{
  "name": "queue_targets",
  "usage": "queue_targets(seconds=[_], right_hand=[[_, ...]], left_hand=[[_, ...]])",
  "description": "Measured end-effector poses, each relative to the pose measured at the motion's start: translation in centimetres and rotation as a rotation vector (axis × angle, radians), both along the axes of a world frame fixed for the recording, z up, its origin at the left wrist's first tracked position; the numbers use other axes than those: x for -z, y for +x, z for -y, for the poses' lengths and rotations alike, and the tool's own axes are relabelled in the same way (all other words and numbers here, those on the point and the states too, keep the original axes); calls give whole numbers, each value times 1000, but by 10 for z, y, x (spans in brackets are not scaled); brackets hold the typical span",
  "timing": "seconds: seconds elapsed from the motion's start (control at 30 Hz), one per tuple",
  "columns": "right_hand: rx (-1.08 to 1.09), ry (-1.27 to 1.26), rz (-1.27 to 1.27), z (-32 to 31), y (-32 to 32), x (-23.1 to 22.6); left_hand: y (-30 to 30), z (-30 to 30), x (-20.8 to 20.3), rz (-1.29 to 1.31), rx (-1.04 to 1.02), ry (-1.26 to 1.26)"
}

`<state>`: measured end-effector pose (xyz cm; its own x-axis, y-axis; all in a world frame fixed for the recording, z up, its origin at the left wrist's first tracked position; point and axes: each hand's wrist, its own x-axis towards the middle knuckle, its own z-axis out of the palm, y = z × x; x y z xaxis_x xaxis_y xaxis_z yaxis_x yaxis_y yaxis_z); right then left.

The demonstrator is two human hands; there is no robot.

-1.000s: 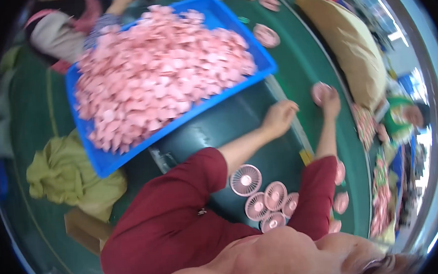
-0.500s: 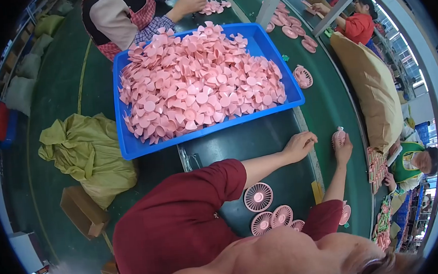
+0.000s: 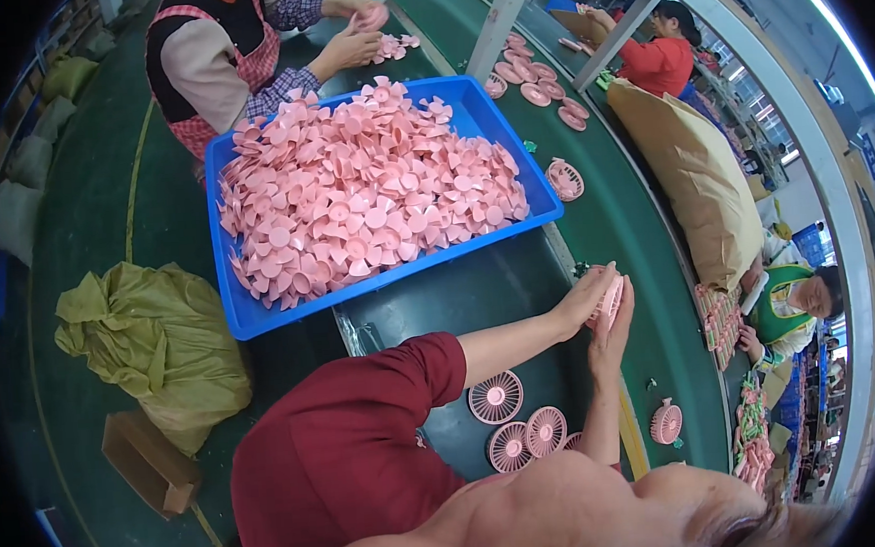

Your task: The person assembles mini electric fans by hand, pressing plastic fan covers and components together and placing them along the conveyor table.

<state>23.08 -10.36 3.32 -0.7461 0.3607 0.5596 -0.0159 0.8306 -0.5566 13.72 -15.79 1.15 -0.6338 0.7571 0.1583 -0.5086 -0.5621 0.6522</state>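
Observation:
A round pink slatted fan housing point(image 3: 609, 301) is pressed between my two hands over the near edge of the green conveyor belt point(image 3: 644, 291). My left hand point(image 3: 582, 305) lies along its left side, and my right hand point(image 3: 614, 337) closes on it from the right. The fingers cover much of the housing. Below my left forearm, several pink round grilles point(image 3: 495, 398) rest on the dark worktable. Ahead of my hands, a blue bin point(image 3: 407, 259) is heaped with small pink fan blades point(image 3: 372, 192).
Pink housings point(image 3: 666, 422) lie along the belt. Across it stand a large tan sack point(image 3: 687, 183) and a metal post point(image 3: 505, 29). A co-worker in a checked apron point(image 3: 215, 77) works beyond the bin. A yellow-green sack point(image 3: 161, 341) and a cardboard box point(image 3: 149, 467) stand on the left.
My right hand has brought the pink housing leftward from over the belt. My left hand has come up against it, so both hands now hold it. The whole view has shifted slightly.

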Motion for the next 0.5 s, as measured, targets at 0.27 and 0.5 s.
queue_targets(seconds=[0.27,0.5], right_hand=[[-71,-1213,-180,42,8,-13],[8,-1223,-281,26,0,8]], left_hand=[[23,40,-34,-912,-862,-87],[16,29,-20,-947,-751,-95]])
